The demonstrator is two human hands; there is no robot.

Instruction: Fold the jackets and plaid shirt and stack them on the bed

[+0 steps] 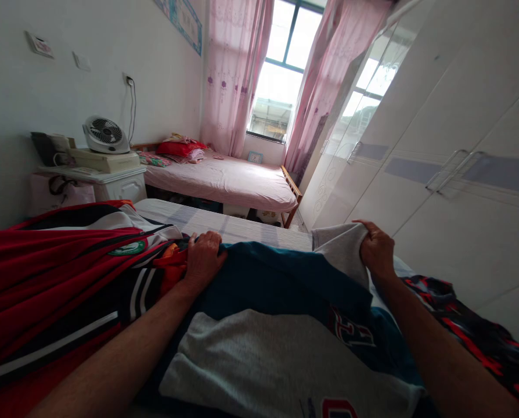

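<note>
A teal and grey shirt [281, 278] with stitched letters lies spread on the bed in front of me. My right hand [377, 249] pinches the end of its light grey sleeve and holds it slightly raised. At the shirt's far left edge, my left hand [205, 255] has its fingers curled over the teal cloth; the fingertips are partly hidden. Just left of that hand lies a red, black and white jacket [68, 261] with a round green badge. Beyond my right forearm is a black and red patterned garment [472, 331].
The near bed [263, 232] has a pale striped sheet. Farther back stands a second bed [242, 180] with a pink sheet and folded bedding. A fan [105, 134] sits on a box on the white nightstand [124, 183]. Tall white wardrobes [451, 128] line the right side.
</note>
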